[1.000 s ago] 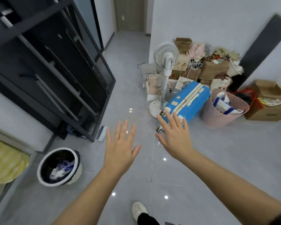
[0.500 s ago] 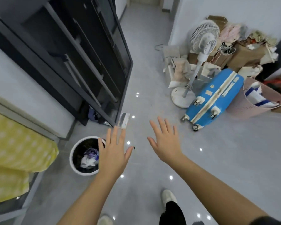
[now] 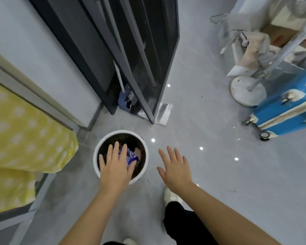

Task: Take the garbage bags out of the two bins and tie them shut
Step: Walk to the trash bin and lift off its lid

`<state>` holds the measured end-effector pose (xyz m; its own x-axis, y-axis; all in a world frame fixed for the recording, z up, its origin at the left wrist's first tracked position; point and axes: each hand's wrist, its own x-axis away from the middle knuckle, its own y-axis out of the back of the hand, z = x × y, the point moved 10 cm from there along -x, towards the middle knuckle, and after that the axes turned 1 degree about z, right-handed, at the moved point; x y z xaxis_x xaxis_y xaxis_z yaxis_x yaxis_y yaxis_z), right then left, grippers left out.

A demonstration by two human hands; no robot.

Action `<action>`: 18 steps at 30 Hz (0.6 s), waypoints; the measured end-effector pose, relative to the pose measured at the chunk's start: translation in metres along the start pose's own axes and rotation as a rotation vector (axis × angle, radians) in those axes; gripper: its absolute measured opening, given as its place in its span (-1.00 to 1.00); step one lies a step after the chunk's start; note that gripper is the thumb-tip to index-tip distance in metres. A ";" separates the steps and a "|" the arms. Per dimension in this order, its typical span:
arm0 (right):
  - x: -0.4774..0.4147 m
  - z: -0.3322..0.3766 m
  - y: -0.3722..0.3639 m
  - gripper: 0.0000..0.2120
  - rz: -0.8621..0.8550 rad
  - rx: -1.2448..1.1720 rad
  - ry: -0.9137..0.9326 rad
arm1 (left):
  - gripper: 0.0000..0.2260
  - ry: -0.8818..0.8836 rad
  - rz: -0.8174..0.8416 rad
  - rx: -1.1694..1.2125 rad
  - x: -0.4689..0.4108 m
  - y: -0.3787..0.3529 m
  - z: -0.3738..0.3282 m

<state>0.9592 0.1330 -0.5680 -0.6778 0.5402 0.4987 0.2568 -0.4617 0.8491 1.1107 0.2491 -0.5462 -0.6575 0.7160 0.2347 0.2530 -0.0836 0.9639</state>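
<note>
The left hand [image 3: 116,167] hovers flat, fingers spread, over the white bin [image 3: 102,147] lined with a dark garbage bag [image 3: 141,154] (blue wrapper [image 3: 131,156] inside). The right hand [image 3: 176,169], also splayed and holding nothing, hangs just beside it above the grey floor [image 3: 219,174].

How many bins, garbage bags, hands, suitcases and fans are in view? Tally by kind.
Bins: 1, white bin
Garbage bags: 1, black liner
Hands: 2, left hand, right hand
Suitcases: 1, blue suitcase
Fans: 1, white fan
Total: 6
</note>
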 end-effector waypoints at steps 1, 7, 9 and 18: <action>-0.022 0.004 -0.018 -0.43 0.014 0.016 0.021 | -0.43 0.033 0.001 0.003 -0.010 -0.024 0.016; -0.138 0.027 -0.092 -0.40 -0.012 -0.004 0.079 | -0.43 0.204 -0.046 0.088 -0.064 -0.141 0.102; -0.165 0.026 -0.116 -0.37 0.010 -0.079 0.036 | -0.44 0.271 -0.068 0.128 -0.075 -0.167 0.128; -0.205 0.016 -0.157 -0.53 -0.022 -0.170 -0.064 | -0.39 0.456 -0.214 0.407 -0.083 -0.194 0.187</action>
<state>1.0691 0.1063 -0.8003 -0.6355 0.5926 0.4949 0.1187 -0.5584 0.8210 1.2490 0.3349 -0.7762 -0.9359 0.3143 0.1591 0.2730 0.3616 0.8915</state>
